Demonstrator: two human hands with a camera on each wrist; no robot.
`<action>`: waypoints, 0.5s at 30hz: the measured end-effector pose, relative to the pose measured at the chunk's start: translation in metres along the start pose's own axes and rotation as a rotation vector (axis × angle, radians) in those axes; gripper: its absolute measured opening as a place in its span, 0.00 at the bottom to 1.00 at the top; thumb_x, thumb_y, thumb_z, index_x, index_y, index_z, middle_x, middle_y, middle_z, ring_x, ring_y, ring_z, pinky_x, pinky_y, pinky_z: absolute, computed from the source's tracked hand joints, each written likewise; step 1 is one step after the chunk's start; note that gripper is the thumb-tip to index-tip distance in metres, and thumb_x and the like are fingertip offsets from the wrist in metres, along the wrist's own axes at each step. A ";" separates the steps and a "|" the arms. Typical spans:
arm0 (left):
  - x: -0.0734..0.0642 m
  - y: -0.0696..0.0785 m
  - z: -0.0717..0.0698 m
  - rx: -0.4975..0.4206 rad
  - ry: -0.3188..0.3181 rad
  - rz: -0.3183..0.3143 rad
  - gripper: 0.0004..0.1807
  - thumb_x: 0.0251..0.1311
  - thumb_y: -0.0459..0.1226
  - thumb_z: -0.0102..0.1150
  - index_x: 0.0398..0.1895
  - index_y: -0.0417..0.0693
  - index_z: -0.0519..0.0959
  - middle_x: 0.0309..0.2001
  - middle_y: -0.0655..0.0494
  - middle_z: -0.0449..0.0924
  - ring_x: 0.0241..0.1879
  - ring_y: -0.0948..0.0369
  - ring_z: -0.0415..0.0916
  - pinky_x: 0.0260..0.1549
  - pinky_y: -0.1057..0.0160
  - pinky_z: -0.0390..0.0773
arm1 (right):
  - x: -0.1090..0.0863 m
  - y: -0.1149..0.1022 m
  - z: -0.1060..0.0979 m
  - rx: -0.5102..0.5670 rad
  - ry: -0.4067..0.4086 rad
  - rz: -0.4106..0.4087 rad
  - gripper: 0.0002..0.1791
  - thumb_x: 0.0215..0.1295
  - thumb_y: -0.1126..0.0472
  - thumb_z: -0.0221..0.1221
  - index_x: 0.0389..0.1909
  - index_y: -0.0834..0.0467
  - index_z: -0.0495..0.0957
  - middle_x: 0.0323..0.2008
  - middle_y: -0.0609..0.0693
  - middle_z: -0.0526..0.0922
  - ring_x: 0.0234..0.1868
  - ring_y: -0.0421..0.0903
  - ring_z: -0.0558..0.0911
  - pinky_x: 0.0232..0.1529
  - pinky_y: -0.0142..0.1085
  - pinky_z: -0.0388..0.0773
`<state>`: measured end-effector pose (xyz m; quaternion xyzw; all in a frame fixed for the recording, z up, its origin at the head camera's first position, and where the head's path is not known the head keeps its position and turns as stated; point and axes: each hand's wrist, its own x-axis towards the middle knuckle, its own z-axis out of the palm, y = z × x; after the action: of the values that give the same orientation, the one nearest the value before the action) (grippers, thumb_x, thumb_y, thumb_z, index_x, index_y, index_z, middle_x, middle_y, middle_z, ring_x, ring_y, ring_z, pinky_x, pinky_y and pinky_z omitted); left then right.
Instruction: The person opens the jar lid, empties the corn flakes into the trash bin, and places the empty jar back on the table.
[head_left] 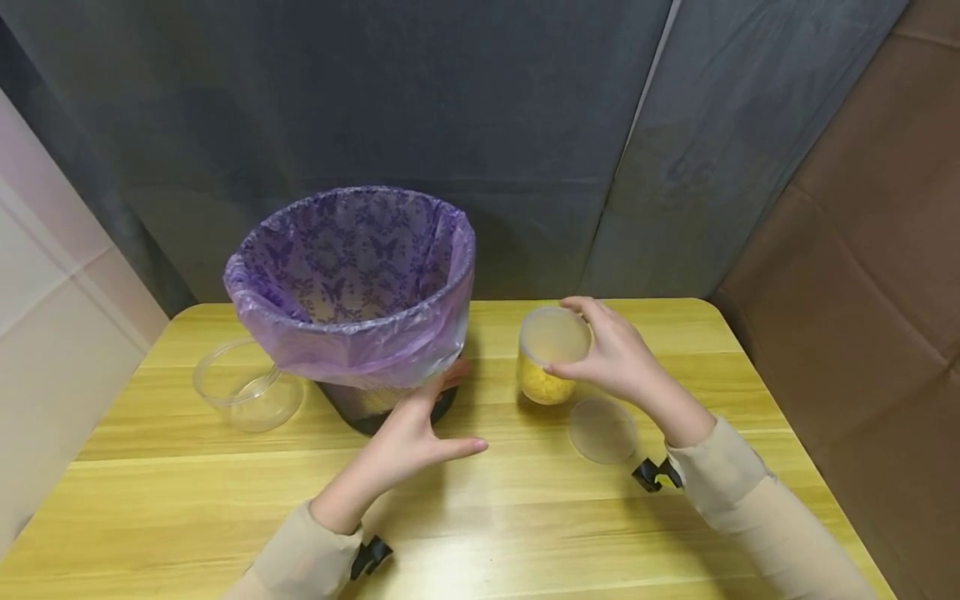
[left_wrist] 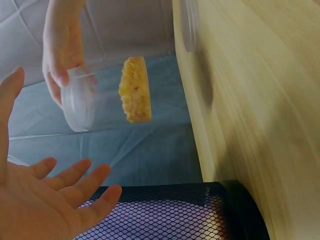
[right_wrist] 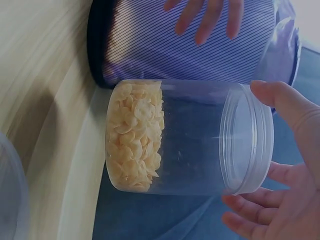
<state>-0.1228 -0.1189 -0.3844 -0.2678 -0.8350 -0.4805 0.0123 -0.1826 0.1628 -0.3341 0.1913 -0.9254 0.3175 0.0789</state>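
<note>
While the right hand (head_left: 615, 354) clamps its thumb and fingers around the frosted round lid (right_wrist: 261, 145) of a clear cylindrical plastic jar (right_wrist: 190, 135), partly filled with yellow flakes (right_wrist: 135, 137), that jar hangs nearly upright just above the yellowish wood-grain desk (head_left: 510, 517), near its far edge. On the desk's nearer side lies a translucent flat disc (head_left: 602, 431). Beside a round black mesh wastebasket (head_left: 367, 404) lined with a purple butterfly-patterned bag (head_left: 360, 250), the left hand (head_left: 412, 433) spreads its fingers apart. Toward the far left corner stands a clear round plastic container (head_left: 262, 408).
</note>
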 end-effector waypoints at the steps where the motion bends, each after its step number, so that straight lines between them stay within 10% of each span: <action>1: 0.000 0.000 0.000 -0.001 0.001 0.000 0.55 0.45 0.48 0.75 0.74 0.49 0.52 0.69 0.50 0.60 0.67 0.50 0.59 0.63 0.47 0.60 | -0.002 -0.001 -0.001 0.003 0.002 -0.006 0.47 0.41 0.47 0.75 0.63 0.58 0.66 0.60 0.55 0.72 0.56 0.54 0.72 0.51 0.51 0.71; 15: 0.006 0.006 0.008 0.043 -0.017 -0.014 0.61 0.42 0.46 0.77 0.76 0.49 0.47 0.72 0.49 0.54 0.70 0.53 0.50 0.66 0.50 0.51 | -0.019 -0.028 -0.008 0.021 0.017 -0.135 0.48 0.38 0.49 0.77 0.62 0.58 0.68 0.59 0.52 0.73 0.56 0.51 0.73 0.51 0.50 0.73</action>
<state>-0.1232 -0.1074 -0.3826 -0.2656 -0.8471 -0.4603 0.0075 -0.1537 0.1536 -0.3176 0.2516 -0.9063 0.3226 0.1059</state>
